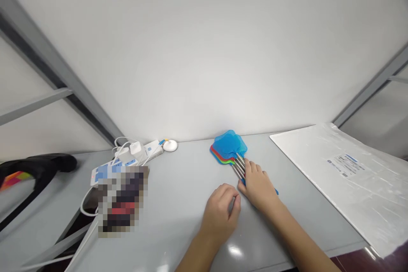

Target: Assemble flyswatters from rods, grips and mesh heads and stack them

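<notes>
A bundle of fly swatters [228, 144] lies on the grey table against the wall, blue heads on top with red and green edges showing beneath. Their metal rods run down to the right, under my right hand [257, 181]. That hand is closed over the rods, thumb on the near side and fingers on the far side. A blue handle end sticks out past the wrist. My left hand [221, 207] rests just left of it, loosely curled with the thumb near the fingertips. Nothing shows in the left hand, and it is apart from the swatters.
On the right lies a large flat white plastic-wrapped package [350, 178] with a label. A power strip [149, 151] with plugs and cables stands at the left, beside a white round disc [170, 145]. Nearer is a blurred-out item [124, 204]. A black strap-like object [41, 170] lies far left.
</notes>
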{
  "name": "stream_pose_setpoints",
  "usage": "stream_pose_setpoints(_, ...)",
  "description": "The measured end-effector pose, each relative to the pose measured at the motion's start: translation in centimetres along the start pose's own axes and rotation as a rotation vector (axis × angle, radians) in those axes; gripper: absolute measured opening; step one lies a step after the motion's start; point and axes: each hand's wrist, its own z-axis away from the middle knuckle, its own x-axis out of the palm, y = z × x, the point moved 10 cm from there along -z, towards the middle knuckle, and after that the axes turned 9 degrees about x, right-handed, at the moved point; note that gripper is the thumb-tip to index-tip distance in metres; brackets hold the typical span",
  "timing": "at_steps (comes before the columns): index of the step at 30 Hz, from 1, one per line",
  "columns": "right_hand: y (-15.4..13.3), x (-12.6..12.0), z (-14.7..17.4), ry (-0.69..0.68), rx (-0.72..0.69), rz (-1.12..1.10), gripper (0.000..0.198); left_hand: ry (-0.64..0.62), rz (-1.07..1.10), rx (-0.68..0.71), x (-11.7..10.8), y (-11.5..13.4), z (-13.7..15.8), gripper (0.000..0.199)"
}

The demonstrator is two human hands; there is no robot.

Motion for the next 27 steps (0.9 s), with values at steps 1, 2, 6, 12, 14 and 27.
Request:
stream_pose_setpoints(1, -1.3, 0.2, 0.6, -0.025, -0.082, -0.006, 0.065, 0.015, -0.021, 0.005, -0.3, 0.2, 0.1, 0.018)
stream_pose_setpoints(2, -2.6, 0.3, 1.3, -0.050, -0.172, -0.017, 0.065, 0.028, -0.045, 0.005, -0.6, 0.3, 0.3, 0.017)
stream_pose_setpoints(6, -7.5, 0.3, 4.1, -0.140, -0.581, -0.102, 0.055, -0.007, -0.255, 0.009, -2.5, 1.2, 1.4, 0.022)
stream_pose_setpoints(12, -12.3, -0.4, 4.5, -0.139, -0.786, -0.033, 0.069, -0.115, -0.644, -0.243, -7.2, -2.3, 6.1, 0.067)
stream_pose_setpoints(14, -13.8, -0.3, 4.2, -0.100, -0.779, 0.025, 0.061, -0.121, -0.728, -0.328, -8.4, -3.9, 7.8, 0.075)
stream_pose_setpoints(27, -19.8, 1.2, -0.3, -0.004, -0.849, 0.021, 0.025, -0.036, -0.779, -0.381, -12.5, -8.3, 7.2, 0.075)
